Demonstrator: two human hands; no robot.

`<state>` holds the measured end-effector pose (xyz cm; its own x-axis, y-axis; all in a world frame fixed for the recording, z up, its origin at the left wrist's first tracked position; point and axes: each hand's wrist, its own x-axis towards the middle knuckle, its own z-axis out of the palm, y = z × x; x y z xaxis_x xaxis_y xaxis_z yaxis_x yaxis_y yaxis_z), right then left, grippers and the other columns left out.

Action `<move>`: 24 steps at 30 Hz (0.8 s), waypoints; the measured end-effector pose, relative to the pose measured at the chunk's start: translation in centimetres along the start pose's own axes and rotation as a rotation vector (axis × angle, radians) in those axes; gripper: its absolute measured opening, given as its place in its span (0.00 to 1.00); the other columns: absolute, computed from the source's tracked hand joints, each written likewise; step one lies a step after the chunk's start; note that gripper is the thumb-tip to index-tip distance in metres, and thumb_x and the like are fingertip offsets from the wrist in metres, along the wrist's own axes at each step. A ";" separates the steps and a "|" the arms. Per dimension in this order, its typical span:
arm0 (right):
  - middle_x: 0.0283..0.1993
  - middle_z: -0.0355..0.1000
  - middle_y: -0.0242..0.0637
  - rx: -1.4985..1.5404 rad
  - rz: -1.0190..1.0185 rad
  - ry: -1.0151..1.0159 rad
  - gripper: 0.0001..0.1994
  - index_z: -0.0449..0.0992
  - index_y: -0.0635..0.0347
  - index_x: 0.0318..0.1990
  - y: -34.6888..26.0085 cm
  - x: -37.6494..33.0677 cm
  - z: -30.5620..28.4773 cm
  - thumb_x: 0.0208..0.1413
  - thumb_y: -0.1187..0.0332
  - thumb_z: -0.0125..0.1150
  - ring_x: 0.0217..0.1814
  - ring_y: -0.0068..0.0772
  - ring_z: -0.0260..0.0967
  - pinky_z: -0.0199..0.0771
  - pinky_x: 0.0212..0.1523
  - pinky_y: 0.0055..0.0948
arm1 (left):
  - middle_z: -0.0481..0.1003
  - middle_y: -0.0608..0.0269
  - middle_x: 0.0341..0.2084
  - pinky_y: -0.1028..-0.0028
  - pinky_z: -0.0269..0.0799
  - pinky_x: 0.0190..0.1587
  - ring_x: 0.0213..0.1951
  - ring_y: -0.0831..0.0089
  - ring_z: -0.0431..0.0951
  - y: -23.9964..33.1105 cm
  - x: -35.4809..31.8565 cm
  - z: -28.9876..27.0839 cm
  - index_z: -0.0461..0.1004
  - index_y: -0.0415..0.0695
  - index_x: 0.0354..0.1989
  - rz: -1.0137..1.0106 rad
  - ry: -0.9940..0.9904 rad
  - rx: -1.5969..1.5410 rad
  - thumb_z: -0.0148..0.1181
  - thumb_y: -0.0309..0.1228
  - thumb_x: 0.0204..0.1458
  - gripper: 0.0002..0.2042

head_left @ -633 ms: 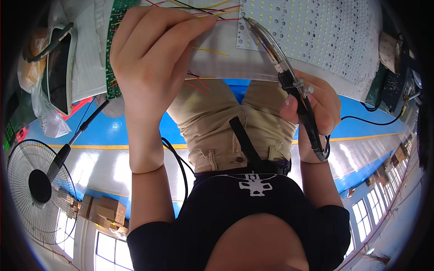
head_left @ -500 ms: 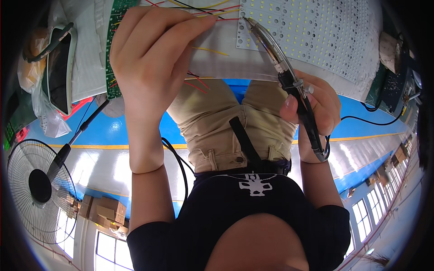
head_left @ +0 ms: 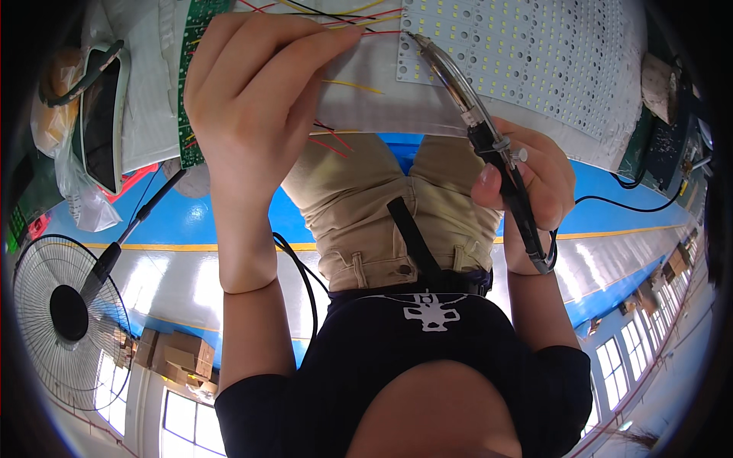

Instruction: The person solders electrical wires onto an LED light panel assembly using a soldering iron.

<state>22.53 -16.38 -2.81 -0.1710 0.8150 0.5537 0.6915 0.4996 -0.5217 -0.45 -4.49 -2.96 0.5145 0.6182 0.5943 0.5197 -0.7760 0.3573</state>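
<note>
My right hand (head_left: 532, 174) grips a black-handled soldering iron (head_left: 500, 156) with a metal tube running along its barrel. Its tip meets the left edge of a white LED board (head_left: 527, 65), where the end of a red wire (head_left: 384, 32) lies. My left hand (head_left: 256, 95) pinches that red wire between thumb and fingertip, a little left of the board. Beneath the left hand is a green circuit board (head_left: 188, 114) with red, black and yellow wires coming off it. A loose yellow wire (head_left: 353, 85) points right from under the fingers.
A dark-screened device (head_left: 101, 114) and a plastic bag (head_left: 90, 202) are at the table's left. A standing fan (head_left: 69, 313) is at lower left. The iron's black cord (head_left: 630, 204) runs right toward dark equipment (head_left: 664, 145). Cardboard boxes (head_left: 183, 355) stand behind on the floor.
The white board, wires and left hand have shifted very slightly left. The iron's tip has moved slightly left with the board's edge; both hands keep their hold.
</note>
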 end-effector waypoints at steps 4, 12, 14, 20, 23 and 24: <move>0.28 0.75 0.39 0.000 -0.028 0.016 0.17 0.64 0.61 0.36 0.2 0.1 0.2 0.46 0.73 0.70 0.32 0.43 0.79 0.80 0.29 0.32 | 0.78 0.68 0.27 0.73 0.68 0.32 0.30 0.70 0.74 0.4 0.1 -0.1 0.83 0.46 0.32 -0.027 -0.007 0.021 0.66 0.16 0.32 0.16; 0.28 0.75 0.39 -0.004 -0.042 0.006 0.17 0.64 0.61 0.37 0.2 0.2 0.3 0.45 0.73 0.70 0.32 0.43 0.79 0.80 0.28 0.31 | 0.78 0.68 0.27 0.73 0.69 0.32 0.30 0.70 0.74 0.2 0.1 0.0 0.83 0.46 0.32 -0.018 0.010 0.011 0.66 0.15 0.31 0.16; 0.28 0.75 0.39 -0.006 -0.042 0.001 0.17 0.64 0.61 0.37 0.2 0.3 0.3 0.45 0.73 0.70 0.32 0.43 0.79 0.79 0.28 0.31 | 0.78 0.68 0.27 0.73 0.69 0.32 0.30 0.71 0.74 0.2 0.1 0.0 0.83 0.46 0.32 -0.016 0.016 0.005 0.66 0.15 0.31 0.16; 0.29 0.76 0.39 -0.002 -0.039 -0.011 0.17 0.63 0.61 0.37 0.1 0.3 0.3 0.45 0.74 0.69 0.32 0.42 0.79 0.79 0.28 0.30 | 0.78 0.68 0.27 0.73 0.68 0.31 0.29 0.70 0.74 0.1 0.0 0.1 0.83 0.46 0.32 -0.008 0.022 -0.002 0.65 0.15 0.30 0.17; 0.29 0.76 0.39 -0.004 -0.046 -0.007 0.17 0.63 0.60 0.36 0.3 0.2 0.3 0.46 0.74 0.69 0.32 0.42 0.79 0.79 0.28 0.30 | 0.78 0.68 0.27 0.73 0.68 0.31 0.29 0.70 0.74 0.1 0.0 0.0 0.83 0.46 0.32 -0.010 0.013 0.007 0.65 0.15 0.30 0.17; 0.29 0.76 0.39 -0.003 -0.060 0.005 0.17 0.63 0.60 0.36 0.3 0.2 0.4 0.46 0.75 0.69 0.32 0.42 0.79 0.79 0.28 0.30 | 0.78 0.68 0.26 0.73 0.68 0.31 0.29 0.70 0.74 0.1 0.0 0.0 0.83 0.46 0.32 -0.007 0.013 0.007 0.65 0.15 0.30 0.17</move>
<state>22.46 -15.95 -3.12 -0.2092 0.7819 0.5872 0.6819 0.5471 -0.4856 -0.34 -4.56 -2.93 0.5020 0.6215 0.6015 0.5279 -0.7710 0.3561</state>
